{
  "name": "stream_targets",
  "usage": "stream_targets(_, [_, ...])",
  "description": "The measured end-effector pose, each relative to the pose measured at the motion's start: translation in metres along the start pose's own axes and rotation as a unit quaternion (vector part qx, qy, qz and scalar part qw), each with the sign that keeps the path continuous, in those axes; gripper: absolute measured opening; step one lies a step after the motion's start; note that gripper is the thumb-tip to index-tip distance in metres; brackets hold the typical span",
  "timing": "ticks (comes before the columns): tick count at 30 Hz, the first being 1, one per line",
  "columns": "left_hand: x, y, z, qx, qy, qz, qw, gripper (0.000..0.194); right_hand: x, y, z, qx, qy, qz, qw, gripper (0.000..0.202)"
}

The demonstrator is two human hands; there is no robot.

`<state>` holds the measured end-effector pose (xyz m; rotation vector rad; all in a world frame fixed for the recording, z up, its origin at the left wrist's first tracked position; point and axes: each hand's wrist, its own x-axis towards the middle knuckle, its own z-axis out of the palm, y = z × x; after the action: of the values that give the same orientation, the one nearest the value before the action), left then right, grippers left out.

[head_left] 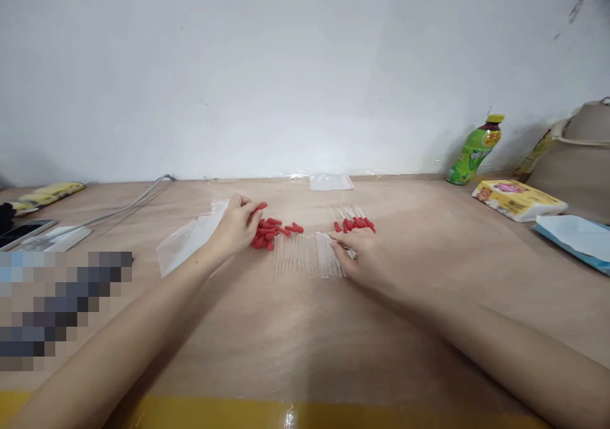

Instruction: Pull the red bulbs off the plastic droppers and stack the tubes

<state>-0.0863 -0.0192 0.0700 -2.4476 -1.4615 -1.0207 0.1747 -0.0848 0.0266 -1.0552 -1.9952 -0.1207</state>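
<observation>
My left hand pinches a red rubber dropper bulb between thumb and fingers, over a small pile of the same red bulbs. A row of clear glass dropper tubes lies side by side on the table, right of the pile. At the right end of this row, my right hand has thumb and forefinger closed around a glass tube; the fingers partly hide it. Just beyond the right hand lies a group of droppers, their glass tubes fitted with red bulbs.
Clear plastic bags lie left of the bulbs, with another bag by the wall. At right are a green bottle, a tissue pack, a blue-white packet and a beige bag. A cable and phone are left.
</observation>
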Motion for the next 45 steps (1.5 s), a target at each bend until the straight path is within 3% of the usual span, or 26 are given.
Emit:
stream_targets(4, [0.023,0.002,0.006,-0.011,-0.13,-0.048,0.99,0.029,0.014,-0.008,0.015,-0.045,-0.02,-0.015,0.999,0.022])
stream_targets(11, [0.025,0.001,0.031,0.049,-0.186,-0.044,0.98,0.02,0.013,-0.011,0.038,-0.169,-0.064,-0.058,0.982,0.016])
stream_targets(14, [0.023,-0.001,0.034,0.053,-0.18,-0.036,0.981,0.023,0.009,-0.013,0.041,-0.18,-0.088,-0.056,0.978,0.015])
stream_targets(18, [0.023,0.002,0.033,0.048,-0.122,0.003,0.991,0.024,0.007,-0.021,0.039,-0.148,-0.113,-0.009,0.982,0.019])
stream_targets(22, [0.017,0.015,0.035,0.02,-0.064,0.07,0.995,0.02,0.008,-0.03,0.028,-0.102,-0.141,0.037,0.984,0.044])
stream_targets(25, [0.001,0.029,0.035,-0.021,-0.046,0.097,0.994,0.02,0.014,-0.02,0.016,-0.091,-0.134,0.07,0.984,0.045])
stream_targets(29, [-0.027,0.047,0.036,-0.055,-0.087,0.166,0.981,0.026,0.028,0.016,0.0,-0.126,-0.091,0.167,0.974,0.025])
stream_targets(33, [-0.043,0.061,0.039,-0.029,-0.162,0.22,0.961,0.066,0.035,0.046,-0.009,-0.138,-0.077,0.238,0.958,0.021])
stream_targets(36, [-0.045,0.071,0.046,0.001,-0.201,0.206,0.958,0.087,0.034,0.051,-0.007,-0.13,-0.094,0.248,0.955,0.026])
stream_targets(39, [-0.043,0.08,0.053,0.024,-0.213,0.183,0.959,0.091,0.032,0.05,-0.002,-0.158,-0.093,0.241,0.953,0.025])
stream_targets(45, [-0.038,0.086,0.059,0.06,-0.202,0.169,0.963,0.078,0.031,0.052,0.004,-0.19,-0.1,0.232,0.949,0.023])
